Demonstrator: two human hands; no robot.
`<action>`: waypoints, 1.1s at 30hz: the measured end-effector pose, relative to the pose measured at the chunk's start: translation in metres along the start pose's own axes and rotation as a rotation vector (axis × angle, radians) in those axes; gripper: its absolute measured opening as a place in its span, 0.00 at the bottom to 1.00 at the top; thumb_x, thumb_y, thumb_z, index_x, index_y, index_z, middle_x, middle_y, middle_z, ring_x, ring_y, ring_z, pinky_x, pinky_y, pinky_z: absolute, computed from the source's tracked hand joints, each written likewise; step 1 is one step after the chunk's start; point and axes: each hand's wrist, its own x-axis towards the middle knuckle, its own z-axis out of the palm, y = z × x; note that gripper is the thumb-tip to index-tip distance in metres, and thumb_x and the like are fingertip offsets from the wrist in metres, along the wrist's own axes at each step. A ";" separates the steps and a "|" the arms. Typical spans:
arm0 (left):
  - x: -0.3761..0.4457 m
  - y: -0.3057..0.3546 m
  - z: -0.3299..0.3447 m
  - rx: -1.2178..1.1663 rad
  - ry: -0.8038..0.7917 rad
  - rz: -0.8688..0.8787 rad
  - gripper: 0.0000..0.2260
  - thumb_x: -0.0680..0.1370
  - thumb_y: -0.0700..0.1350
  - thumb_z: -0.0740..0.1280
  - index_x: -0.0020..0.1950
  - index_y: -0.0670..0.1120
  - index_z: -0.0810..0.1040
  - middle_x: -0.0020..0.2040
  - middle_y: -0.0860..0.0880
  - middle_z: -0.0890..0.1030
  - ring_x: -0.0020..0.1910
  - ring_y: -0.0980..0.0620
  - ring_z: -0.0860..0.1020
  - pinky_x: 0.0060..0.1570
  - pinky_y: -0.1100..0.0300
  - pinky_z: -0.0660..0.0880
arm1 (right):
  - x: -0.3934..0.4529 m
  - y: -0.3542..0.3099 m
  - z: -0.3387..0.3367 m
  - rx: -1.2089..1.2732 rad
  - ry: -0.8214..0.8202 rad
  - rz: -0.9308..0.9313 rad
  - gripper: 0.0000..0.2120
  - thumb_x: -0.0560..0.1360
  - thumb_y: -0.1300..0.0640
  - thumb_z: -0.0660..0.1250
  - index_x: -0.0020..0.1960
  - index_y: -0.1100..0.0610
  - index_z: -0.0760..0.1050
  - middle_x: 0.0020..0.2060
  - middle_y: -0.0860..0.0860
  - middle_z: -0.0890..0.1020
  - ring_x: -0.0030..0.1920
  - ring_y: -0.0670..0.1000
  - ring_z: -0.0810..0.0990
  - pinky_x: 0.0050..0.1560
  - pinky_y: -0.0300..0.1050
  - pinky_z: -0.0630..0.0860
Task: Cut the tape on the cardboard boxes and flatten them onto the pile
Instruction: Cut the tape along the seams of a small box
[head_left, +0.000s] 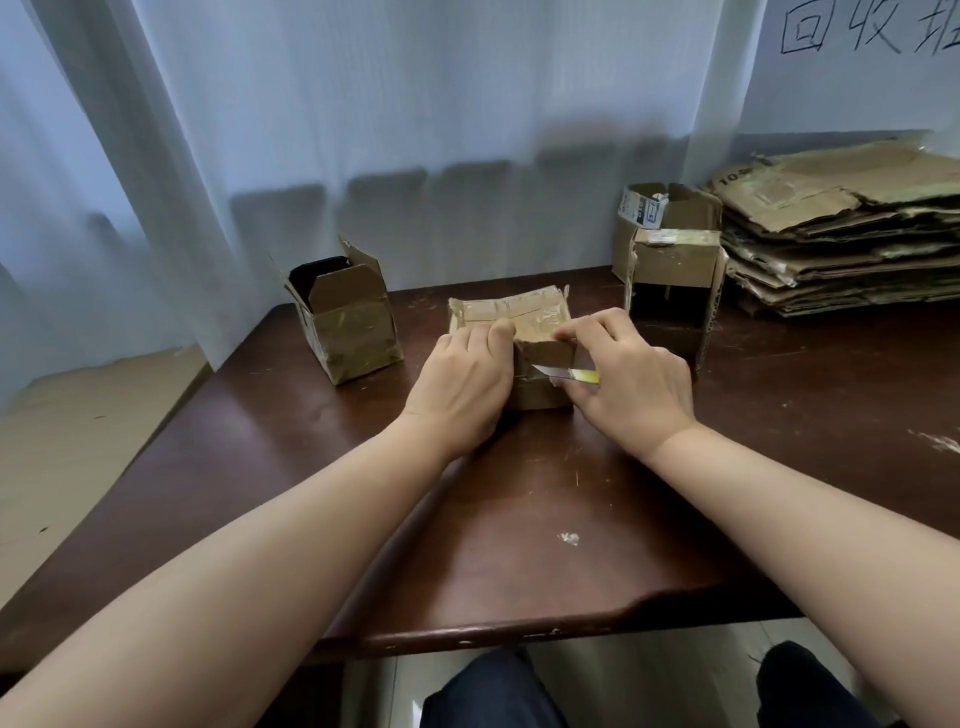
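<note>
A small taped cardboard box (519, 317) sits mid-table in front of me. My left hand (462, 384) grips its left near corner, fingers curled over the top edge. My right hand (628, 379) holds a small utility knife (569, 375) with a yellow handle, and its fingertips touch the box's top right edge. The blade lies against the box's near face. A pile of flattened cardboard (841, 228) is stacked at the back right.
An open box (345, 317) stands to the left. Two more boxes stand at the right: one on its side (672, 291) and one behind it (660, 213). The dark wooden table (519, 519) ends near my knees. A curtain hangs behind.
</note>
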 end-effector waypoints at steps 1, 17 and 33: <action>-0.001 -0.001 -0.001 -0.019 -0.013 0.005 0.19 0.66 0.38 0.61 0.56 0.34 0.74 0.41 0.38 0.78 0.37 0.38 0.78 0.35 0.52 0.74 | 0.000 -0.001 0.001 0.004 0.001 0.001 0.20 0.72 0.48 0.71 0.62 0.45 0.72 0.58 0.47 0.73 0.44 0.60 0.81 0.39 0.48 0.74; -0.022 -0.052 0.008 -0.989 -0.142 -0.302 0.18 0.80 0.37 0.63 0.69 0.49 0.73 0.72 0.46 0.70 0.76 0.51 0.59 0.75 0.57 0.54 | -0.014 -0.013 0.006 0.119 -0.135 -0.170 0.14 0.74 0.50 0.68 0.53 0.57 0.69 0.50 0.53 0.69 0.37 0.59 0.76 0.34 0.49 0.73; -0.011 -0.056 0.018 -0.994 -0.159 -0.265 0.16 0.78 0.49 0.60 0.64 0.54 0.78 0.59 0.53 0.78 0.65 0.48 0.71 0.69 0.47 0.66 | -0.002 -0.036 0.030 0.041 0.067 -0.362 0.12 0.68 0.58 0.75 0.38 0.61 0.73 0.40 0.57 0.75 0.30 0.56 0.72 0.27 0.40 0.63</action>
